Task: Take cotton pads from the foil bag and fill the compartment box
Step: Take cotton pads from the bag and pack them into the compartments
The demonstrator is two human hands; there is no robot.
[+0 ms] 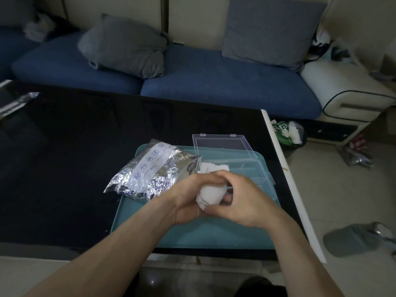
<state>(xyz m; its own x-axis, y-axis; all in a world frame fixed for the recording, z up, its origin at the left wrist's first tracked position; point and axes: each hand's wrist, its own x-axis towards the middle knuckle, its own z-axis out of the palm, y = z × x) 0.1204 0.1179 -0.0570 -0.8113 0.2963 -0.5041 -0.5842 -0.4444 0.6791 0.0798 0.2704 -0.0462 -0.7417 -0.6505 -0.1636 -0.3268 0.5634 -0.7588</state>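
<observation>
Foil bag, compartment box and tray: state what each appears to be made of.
Foil bag: metallised film, shiny and crinkled, with a white printed label strip. Compartment box: clear hard plastic, probably; the tray shows through its open lid and dividers. Tray: teal, smooth, matte, likely plastic.

Person, seated at the desk edge: two bare forearms, no sleeves in sight, no watch, ring or bracelet. Left hand (pixel 188 200) and right hand (pixel 246 200) ungloved. Dark clothing at the lap, bottom edge of view, detail too dim to tell.
</observation>
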